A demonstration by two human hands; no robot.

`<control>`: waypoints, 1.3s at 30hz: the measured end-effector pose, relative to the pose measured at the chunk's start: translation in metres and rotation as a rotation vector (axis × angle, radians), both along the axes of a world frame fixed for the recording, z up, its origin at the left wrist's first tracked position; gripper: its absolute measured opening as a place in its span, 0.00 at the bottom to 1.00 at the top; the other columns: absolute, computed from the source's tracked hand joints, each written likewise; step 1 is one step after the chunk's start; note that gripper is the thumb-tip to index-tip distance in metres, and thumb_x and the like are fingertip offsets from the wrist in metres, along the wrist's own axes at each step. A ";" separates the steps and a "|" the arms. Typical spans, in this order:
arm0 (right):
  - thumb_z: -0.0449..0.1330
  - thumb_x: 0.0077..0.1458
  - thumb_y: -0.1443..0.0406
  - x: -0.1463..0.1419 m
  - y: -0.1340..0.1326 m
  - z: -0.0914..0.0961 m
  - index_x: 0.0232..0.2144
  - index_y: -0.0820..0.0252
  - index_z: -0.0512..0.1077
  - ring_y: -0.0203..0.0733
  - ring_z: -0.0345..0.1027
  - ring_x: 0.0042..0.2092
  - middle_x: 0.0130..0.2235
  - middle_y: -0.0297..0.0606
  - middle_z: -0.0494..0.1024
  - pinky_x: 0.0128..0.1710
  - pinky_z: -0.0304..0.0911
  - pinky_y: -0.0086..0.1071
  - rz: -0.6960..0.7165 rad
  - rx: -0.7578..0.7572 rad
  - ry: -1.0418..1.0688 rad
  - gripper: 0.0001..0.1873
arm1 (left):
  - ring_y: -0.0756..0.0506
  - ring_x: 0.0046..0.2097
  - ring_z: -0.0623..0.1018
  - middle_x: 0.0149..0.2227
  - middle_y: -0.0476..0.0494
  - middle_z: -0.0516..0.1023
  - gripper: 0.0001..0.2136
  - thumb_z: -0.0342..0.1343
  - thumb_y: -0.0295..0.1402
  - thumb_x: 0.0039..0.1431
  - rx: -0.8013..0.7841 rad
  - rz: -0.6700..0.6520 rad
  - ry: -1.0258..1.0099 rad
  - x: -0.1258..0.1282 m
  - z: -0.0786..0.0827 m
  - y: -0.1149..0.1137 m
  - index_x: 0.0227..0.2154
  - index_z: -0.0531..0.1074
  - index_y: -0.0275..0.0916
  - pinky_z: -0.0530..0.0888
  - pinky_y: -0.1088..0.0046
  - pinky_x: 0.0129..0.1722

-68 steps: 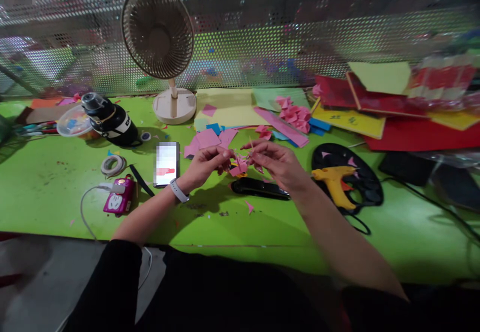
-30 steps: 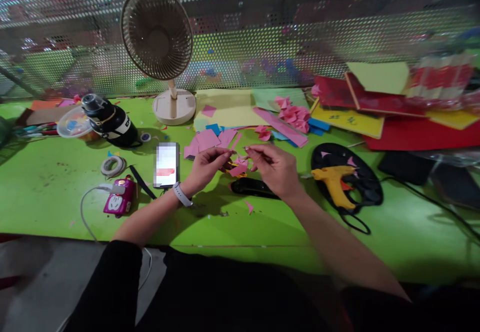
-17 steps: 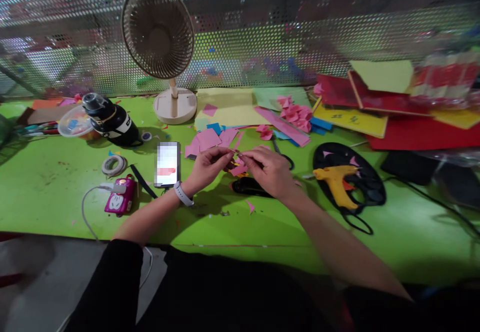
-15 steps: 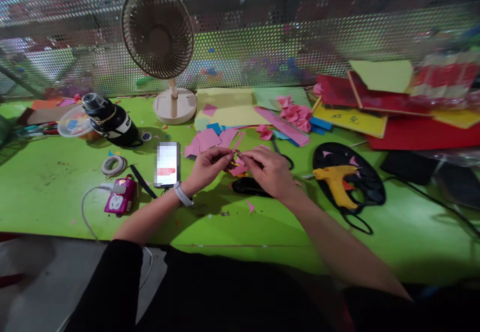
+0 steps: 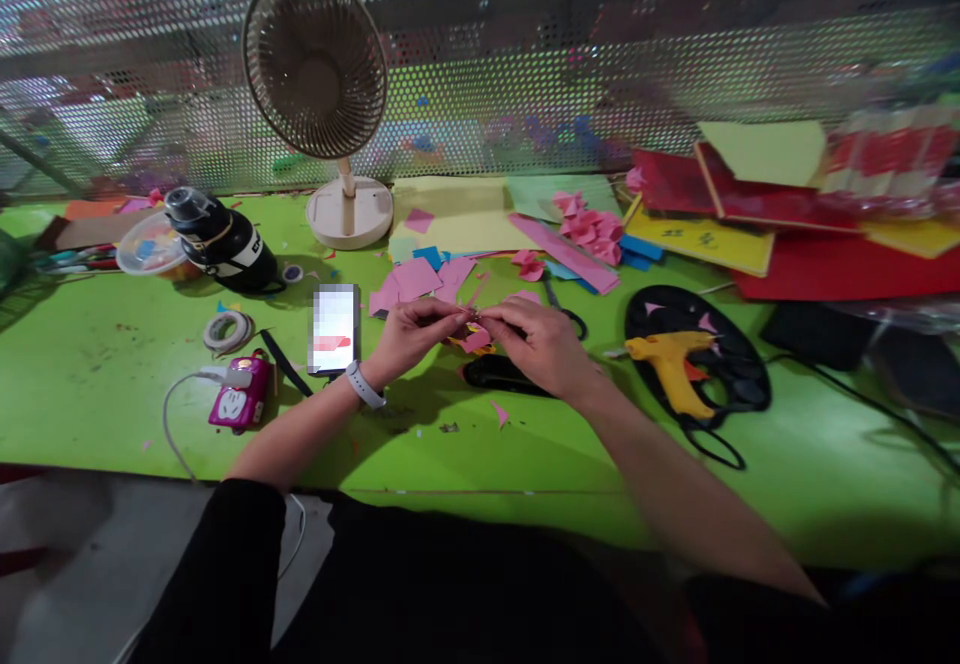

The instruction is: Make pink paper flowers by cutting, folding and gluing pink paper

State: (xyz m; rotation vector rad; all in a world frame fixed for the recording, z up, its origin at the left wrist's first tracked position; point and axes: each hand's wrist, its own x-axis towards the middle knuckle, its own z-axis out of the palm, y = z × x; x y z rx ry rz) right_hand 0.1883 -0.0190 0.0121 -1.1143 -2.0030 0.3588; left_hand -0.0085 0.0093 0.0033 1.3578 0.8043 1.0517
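Note:
My left hand, with a pale watch band on the wrist, pinches thumb and fingertips together over the middle of the table. My right hand meets it tip to tip, pinching as well. A small piece of pink paper shows between the two sets of fingertips, mostly covered by them. Below the fingers lie pink and yellow paper scraps. A black stapler-like object rests under my right hand. Cut pink paper pieces lie just beyond my left hand, and dark-handled scissors beyond my right.
Folded pink paper flowers sit at the back. A yellow glue gun rests on a black tray at right. To the left are a phone, tape roll, purple power adapter, black bottle and fan.
The fingertips of both hands have drawn slightly closer together and shifted a little lower around the pink paper. Everything else on the table stays in place.

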 end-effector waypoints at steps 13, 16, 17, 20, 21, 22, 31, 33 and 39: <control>0.58 0.65 0.62 0.001 0.001 -0.002 0.39 0.58 0.79 0.42 0.74 0.35 0.34 0.41 0.81 0.37 0.68 0.36 0.101 -0.033 0.045 0.10 | 0.54 0.26 0.76 0.27 0.46 0.80 0.15 0.69 0.44 0.50 0.015 -0.003 -0.067 0.003 -0.002 -0.001 0.29 0.80 0.35 0.74 0.78 0.27; 0.57 0.65 0.61 0.002 0.002 -0.002 0.38 0.57 0.79 0.42 0.73 0.36 0.34 0.40 0.80 0.37 0.69 0.36 0.108 -0.056 0.040 0.11 | 0.54 0.27 0.76 0.27 0.46 0.80 0.14 0.69 0.43 0.50 -0.007 0.003 -0.087 0.004 -0.004 -0.002 0.29 0.80 0.36 0.74 0.78 0.27; 0.57 0.65 0.60 0.002 0.002 -0.002 0.38 0.56 0.79 0.42 0.73 0.36 0.34 0.40 0.80 0.37 0.69 0.36 0.107 -0.069 0.036 0.11 | 0.53 0.27 0.77 0.27 0.46 0.80 0.14 0.69 0.43 0.50 -0.021 0.006 -0.089 0.004 -0.004 -0.002 0.29 0.80 0.36 0.74 0.78 0.27; 0.57 0.65 0.59 0.004 0.003 0.000 0.37 0.56 0.79 0.43 0.73 0.37 0.35 0.40 0.81 0.39 0.69 0.37 0.115 -0.109 0.043 0.13 | 0.53 0.28 0.77 0.27 0.47 0.80 0.14 0.70 0.43 0.49 -0.058 0.018 -0.093 0.006 -0.005 -0.003 0.29 0.80 0.36 0.74 0.78 0.27; 0.57 0.65 0.58 0.004 0.004 0.001 0.37 0.56 0.79 0.43 0.73 0.36 0.35 0.40 0.81 0.39 0.69 0.37 0.124 -0.123 0.047 0.13 | 0.53 0.28 0.77 0.27 0.47 0.80 0.15 0.70 0.44 0.49 -0.069 0.019 -0.098 0.006 -0.005 -0.004 0.29 0.80 0.36 0.74 0.78 0.27; 0.57 0.65 0.58 0.004 0.004 0.002 0.37 0.56 0.79 0.43 0.73 0.36 0.34 0.40 0.81 0.39 0.69 0.37 0.133 -0.137 0.050 0.13 | 0.53 0.28 0.77 0.27 0.47 0.80 0.15 0.70 0.44 0.48 -0.080 0.018 -0.105 0.007 -0.005 -0.004 0.29 0.80 0.36 0.74 0.78 0.27; 0.59 0.63 0.55 -0.007 -0.004 0.001 0.43 0.58 0.77 0.41 0.74 0.32 0.34 0.39 0.81 0.31 0.68 0.34 0.034 -0.306 0.133 0.15 | 0.55 0.24 0.73 0.24 0.49 0.78 0.16 0.71 0.44 0.46 -0.121 0.101 -0.170 0.010 -0.010 -0.005 0.25 0.77 0.36 0.70 0.79 0.26; 0.60 0.62 0.56 -0.010 -0.005 -0.003 0.41 0.58 0.76 0.41 0.74 0.32 0.35 0.40 0.81 0.32 0.68 0.34 0.004 -0.294 0.156 0.13 | 0.56 0.23 0.73 0.23 0.50 0.77 0.16 0.71 0.44 0.47 -0.114 0.121 -0.183 0.011 -0.011 -0.006 0.24 0.76 0.35 0.70 0.79 0.26; 0.59 0.62 0.54 -0.008 -0.003 -0.004 0.37 0.57 0.77 0.39 0.74 0.30 0.31 0.36 0.80 0.32 0.69 0.33 0.055 -0.332 0.240 0.14 | 0.54 0.27 0.76 0.28 0.48 0.81 0.13 0.72 0.40 0.46 -0.080 0.087 -0.225 0.012 -0.012 -0.007 0.29 0.80 0.36 0.74 0.77 0.30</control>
